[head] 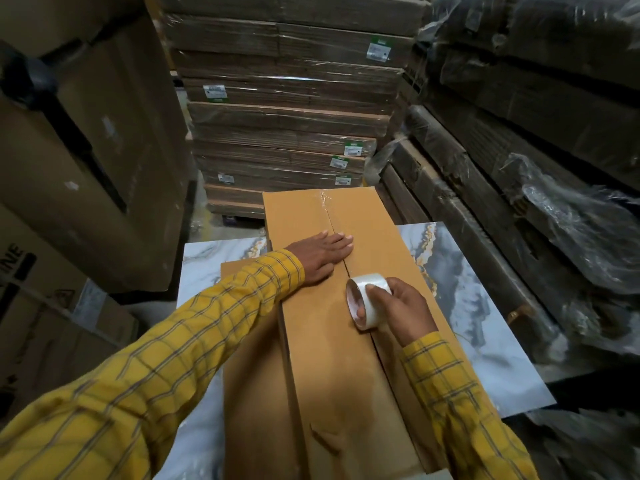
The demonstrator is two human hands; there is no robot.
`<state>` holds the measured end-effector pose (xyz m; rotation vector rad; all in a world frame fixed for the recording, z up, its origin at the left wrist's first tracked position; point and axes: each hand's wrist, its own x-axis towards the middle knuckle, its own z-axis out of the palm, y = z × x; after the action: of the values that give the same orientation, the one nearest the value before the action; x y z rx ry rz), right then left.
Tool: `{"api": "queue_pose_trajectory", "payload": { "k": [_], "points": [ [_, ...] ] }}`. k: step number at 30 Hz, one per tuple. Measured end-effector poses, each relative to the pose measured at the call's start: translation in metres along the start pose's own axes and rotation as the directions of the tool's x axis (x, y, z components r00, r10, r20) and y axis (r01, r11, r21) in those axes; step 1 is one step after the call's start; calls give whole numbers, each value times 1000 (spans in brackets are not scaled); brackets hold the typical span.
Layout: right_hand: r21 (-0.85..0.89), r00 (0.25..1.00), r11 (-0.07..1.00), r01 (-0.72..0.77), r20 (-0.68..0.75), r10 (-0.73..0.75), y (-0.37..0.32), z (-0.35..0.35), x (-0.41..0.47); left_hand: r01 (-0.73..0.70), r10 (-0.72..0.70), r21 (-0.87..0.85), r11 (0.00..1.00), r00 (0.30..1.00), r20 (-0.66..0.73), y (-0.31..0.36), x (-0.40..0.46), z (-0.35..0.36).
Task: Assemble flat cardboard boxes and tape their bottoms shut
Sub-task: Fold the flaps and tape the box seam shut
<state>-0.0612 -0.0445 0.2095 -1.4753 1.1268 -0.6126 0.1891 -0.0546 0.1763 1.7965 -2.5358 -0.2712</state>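
Note:
A long brown cardboard box point(374, 237) lies lengthwise on a marble-patterned table point(485, 327), its two bottom flaps meeting in a centre seam. Clear tape covers the far part of that seam, crinkled at the far edge. My left hand point(320, 256) presses flat on the left flap, fingers straight, reaching to the seam. My right hand point(398, 311) grips a roll of clear tape point(363, 301) standing on edge over the seam, closer to me. A flat piece of cardboard point(252, 393) lies under the box on the left.
Wrapped bundles of flat cardboard point(287, 116) are stacked on a pallet straight ahead. Large cartons point(104, 150) rise at the left. Plastic-wrapped packs point(536, 133) are piled along the right. The table's right corner point(547, 403) juts toward those packs.

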Motion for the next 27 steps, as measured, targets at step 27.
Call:
{"api": "queue_pose_trajectory", "payload": {
  "k": [27],
  "points": [
    [66,977,997,-32,210,18,-4,-45,-92,31,-37,-152,988,999,-37,85,-44,12]
  ]
}}
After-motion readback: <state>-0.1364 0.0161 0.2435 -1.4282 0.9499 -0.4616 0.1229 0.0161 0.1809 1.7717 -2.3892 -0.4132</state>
